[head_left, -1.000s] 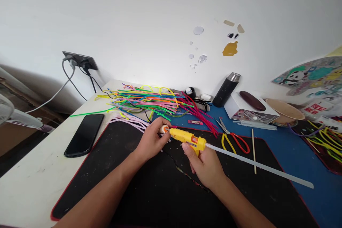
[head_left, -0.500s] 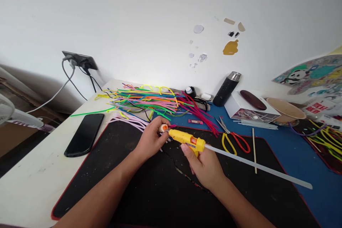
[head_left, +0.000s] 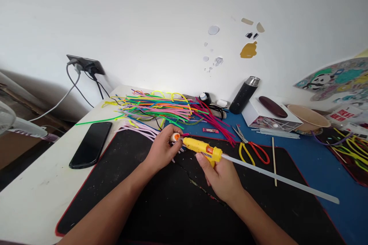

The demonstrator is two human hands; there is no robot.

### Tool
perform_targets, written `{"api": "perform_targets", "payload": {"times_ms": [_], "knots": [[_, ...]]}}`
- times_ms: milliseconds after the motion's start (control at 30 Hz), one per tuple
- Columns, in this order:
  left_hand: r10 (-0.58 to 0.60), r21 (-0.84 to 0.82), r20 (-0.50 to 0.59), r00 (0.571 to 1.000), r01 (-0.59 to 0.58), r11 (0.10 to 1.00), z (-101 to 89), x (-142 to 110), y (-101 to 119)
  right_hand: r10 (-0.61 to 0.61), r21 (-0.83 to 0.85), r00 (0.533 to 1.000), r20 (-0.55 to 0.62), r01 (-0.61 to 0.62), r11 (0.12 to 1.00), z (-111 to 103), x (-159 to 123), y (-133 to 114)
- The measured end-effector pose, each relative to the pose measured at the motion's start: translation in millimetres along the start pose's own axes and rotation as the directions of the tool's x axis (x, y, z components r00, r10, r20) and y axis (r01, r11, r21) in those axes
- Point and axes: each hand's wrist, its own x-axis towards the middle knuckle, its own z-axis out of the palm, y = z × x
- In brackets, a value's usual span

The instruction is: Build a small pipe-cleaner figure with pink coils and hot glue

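Note:
My right hand (head_left: 220, 176) is wrapped round a yellow hot glue gun (head_left: 201, 148), its nozzle pointing left. A long translucent glue stick (head_left: 276, 176) juts from the gun's back end toward the lower right. In my left hand (head_left: 163, 147), between thumb and fingers, is a small whitish round piece with an orange end (head_left: 175, 136); its exact kind is unclear. The nozzle tip is right at that piece, and whether it touches I cannot tell. A short magenta bit (head_left: 184, 134) shows just behind the nozzle. The gun's cord (head_left: 207, 192) trails over the black mat (head_left: 161, 214).
Colourful pipe cleaners (head_left: 161, 107) are heaped behind my hands. Scissors (head_left: 250, 147) and a thin wooden stick (head_left: 274, 162) lie to the right. A phone (head_left: 91, 145) is at left. A black thermos (head_left: 244, 95), a white box (head_left: 270, 116) and a bowl (head_left: 309, 116) line the back right.
The glue gun and my right hand have shifted very slightly to the right. The nozzle has drawn a little away from the orange end of the whitish piece.

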Motion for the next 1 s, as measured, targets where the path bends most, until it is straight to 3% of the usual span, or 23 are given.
{"api": "perform_targets", "payload": {"times_ms": [1000], "knots": [[0.044,0.022,0.001,0.999,-0.044,0.999,-0.3,0.1,0.1,-0.064,-0.042,0.998,-0.013,0.063,0.997,0.1,7.8,-1.1]]}}
